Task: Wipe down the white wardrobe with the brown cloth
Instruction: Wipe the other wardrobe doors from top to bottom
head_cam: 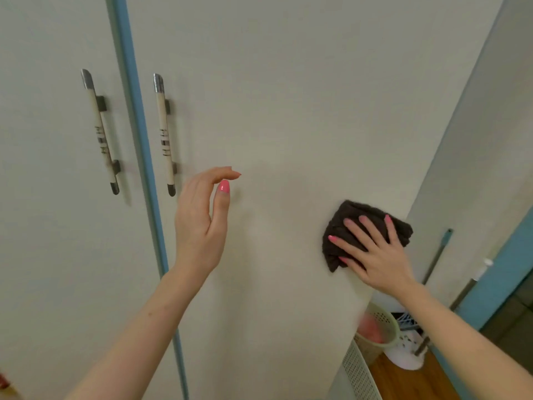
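Head camera, close, seemingly tilted, facing wardrobe [288,82].

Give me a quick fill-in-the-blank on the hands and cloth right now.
1. The right hand presses a ____ cloth flat on the wardrobe door.
2. The left hand holds ____.
3. ____ vertical handles flank the blue strip.
Missing: brown; nothing; two.
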Motion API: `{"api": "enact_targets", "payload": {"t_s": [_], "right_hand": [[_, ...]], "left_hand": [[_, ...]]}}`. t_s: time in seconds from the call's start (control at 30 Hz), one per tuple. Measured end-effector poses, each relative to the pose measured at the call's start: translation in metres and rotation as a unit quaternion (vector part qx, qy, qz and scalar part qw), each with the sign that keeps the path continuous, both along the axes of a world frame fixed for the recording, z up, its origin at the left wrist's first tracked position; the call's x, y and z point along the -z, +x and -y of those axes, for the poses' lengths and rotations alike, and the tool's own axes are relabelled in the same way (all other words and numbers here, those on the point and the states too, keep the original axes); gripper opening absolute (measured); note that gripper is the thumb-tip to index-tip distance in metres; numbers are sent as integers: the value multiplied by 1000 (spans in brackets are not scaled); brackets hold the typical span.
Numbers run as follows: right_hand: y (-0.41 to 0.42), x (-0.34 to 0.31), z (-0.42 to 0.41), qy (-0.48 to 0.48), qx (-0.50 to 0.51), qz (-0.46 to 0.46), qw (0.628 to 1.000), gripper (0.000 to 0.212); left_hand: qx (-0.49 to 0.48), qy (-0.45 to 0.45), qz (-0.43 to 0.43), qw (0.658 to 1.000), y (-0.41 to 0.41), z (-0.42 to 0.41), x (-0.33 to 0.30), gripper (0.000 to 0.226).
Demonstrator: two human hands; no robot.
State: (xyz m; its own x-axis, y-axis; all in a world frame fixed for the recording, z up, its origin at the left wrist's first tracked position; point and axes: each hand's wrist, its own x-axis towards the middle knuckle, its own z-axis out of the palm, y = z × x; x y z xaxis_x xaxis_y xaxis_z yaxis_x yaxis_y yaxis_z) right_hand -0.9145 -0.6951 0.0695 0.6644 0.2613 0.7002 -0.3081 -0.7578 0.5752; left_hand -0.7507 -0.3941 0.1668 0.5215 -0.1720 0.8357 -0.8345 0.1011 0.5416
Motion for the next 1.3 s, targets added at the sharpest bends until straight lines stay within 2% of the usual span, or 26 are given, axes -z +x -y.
{"api": "enact_targets", "payload": {"t_s": [0.07, 0.17, 0.27, 0.4, 0.5, 0.6, 0.7, 0.83, 0.9, 0.97, 1.03, 1.07, 1.1, 1.17, 1.23, 1.27, 1.3], "right_hand": [[5, -38, 5, 40, -7, 89, 995, 56], [22, -71, 0, 144, -39, 229, 962, 56], [38, -42, -15, 206, -80, 289, 932, 50], [36, 35, -22, 154, -74, 228, 959, 48], [30, 36, -16, 104, -77, 188, 974, 49], [29, -1, -10, 97, -80, 212, 969, 51], [34, -25, -13, 138, -72, 254, 955, 54], [42, 23, -23, 151, -79, 277, 946, 55], [43, 80, -26, 82, -75, 222, 969, 54], [40, 136, -25, -17, -57, 112, 992, 54], [32, 145, -21, -109, -47, 9, 993, 53], [29, 133, -20, -130, -45, -9, 990, 52], [32, 113, -21, -128, -47, 10, 991, 52], [44, 69, -29, -12, -65, 149, 987, 52], [66, 30, -51, 174, -73, 319, 929, 53], [82, 22, -68, 232, -65, 373, 896, 54], [100, 25, -86, 249, -55, 398, 881, 54]], "left_hand": [[0, -6, 6, 1000, 4, 1, 0, 25], [-1, -23, 17, 1000, 9, 7, 7, 25], [3, -51, 37, 998, 13, 10, 28, 25], [8, -81, 94, 992, 25, 11, 56, 25], [-5, -79, 128, 989, 31, 11, 81, 25], [-15, -74, 152, 986, 33, 13, 108, 24], [-25, -81, 179, 980, 33, 15, 122, 25], [-38, -104, 193, 975, 32, 13, 148, 26], [-38, -106, 191, 975, 31, 8, 167, 25], [-45, -85, 197, 976, 29, 4, 184, 25], [-53, -67, 200, 976, 27, 0, 194, 26], [-53, -68, 195, 977, 25, -1, 197, 26], [-53, -72, 192, 977, 24, -4, 197, 26], [-52, -79, 184, 978, 23, -8, 198, 25], [-56, -86, 180, 978, 23, -13, 199, 24], [-60, -89, 179, 978, 24, -15, 200, 25], [-63, -90, 178, 978, 24, -18, 202, 25]]}}
